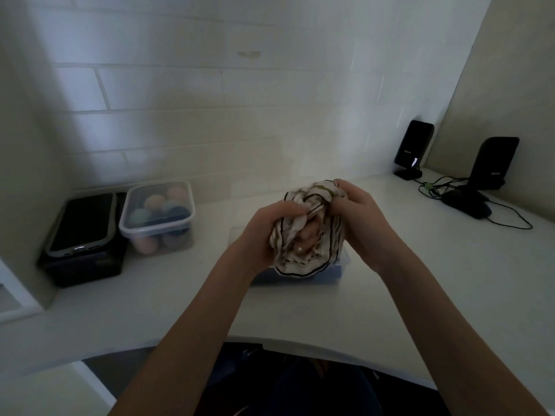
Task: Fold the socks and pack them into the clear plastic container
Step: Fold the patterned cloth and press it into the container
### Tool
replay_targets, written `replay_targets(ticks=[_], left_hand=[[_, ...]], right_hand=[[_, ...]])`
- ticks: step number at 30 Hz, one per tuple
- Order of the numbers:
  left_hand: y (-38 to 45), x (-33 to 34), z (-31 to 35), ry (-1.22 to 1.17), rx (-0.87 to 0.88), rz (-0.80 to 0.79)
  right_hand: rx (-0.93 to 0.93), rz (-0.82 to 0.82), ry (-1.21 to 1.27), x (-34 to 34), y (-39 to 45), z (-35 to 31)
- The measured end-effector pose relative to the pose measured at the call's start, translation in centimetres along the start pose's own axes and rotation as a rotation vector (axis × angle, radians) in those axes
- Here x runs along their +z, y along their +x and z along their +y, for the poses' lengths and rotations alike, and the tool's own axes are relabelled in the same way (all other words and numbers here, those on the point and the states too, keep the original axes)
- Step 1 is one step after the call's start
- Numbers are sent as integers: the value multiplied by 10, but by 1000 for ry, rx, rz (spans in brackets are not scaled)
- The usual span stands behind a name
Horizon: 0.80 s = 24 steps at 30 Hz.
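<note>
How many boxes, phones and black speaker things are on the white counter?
Clear plastic boxes: 2, one holding rolled sock balls, one under the hands
Black box: 1
Dark phone in a grey case lying on the black box: 1
Black stand-up speaker-like devices: 2
Total: 6

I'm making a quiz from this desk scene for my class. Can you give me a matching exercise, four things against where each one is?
Things:
1. striped socks
2. clear plastic container
3. phone
4. mouse

Places:
A. far right, beside the black stands
B. held up in both hands
C. on a black box, far left
D. just right of the black box, holding coloured sock balls

Pairs: 1-B, 2-D, 3-C, 4-A
</note>
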<state>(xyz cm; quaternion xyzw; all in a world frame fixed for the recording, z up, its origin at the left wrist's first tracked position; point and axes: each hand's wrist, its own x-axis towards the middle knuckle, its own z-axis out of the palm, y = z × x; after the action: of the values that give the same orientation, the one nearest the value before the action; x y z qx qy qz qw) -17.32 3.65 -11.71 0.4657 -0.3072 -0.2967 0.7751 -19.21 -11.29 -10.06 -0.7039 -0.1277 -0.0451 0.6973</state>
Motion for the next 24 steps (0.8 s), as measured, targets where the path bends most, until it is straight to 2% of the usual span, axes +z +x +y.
replay_targets(ticks=[4,8,10,13,15,19,22,24], left_hand=[[-7,1,0,68,58,47],[-8,-3,2,89,152,340],[-10,-9,3,92,127,399],[-12,-10,10,179,89,434],[-12,-11,14,213,86,464],[-18,-8,15,316,9,479],[-22,-8,14,564,-46,514],[-21,-11,12,778,-59,535]], right_hand=[[31,175,165,-1,5,1],[108,263,527,-2,5,-3],[146,286,661,-5,4,-5],[152,254,677,-6,1,-4],[103,251,559,-7,0,-1],[-74,232,-148,-12,-6,-1],[-69,112,-630,-11,-10,-1],[-26,50,-843,-10,-9,4]])
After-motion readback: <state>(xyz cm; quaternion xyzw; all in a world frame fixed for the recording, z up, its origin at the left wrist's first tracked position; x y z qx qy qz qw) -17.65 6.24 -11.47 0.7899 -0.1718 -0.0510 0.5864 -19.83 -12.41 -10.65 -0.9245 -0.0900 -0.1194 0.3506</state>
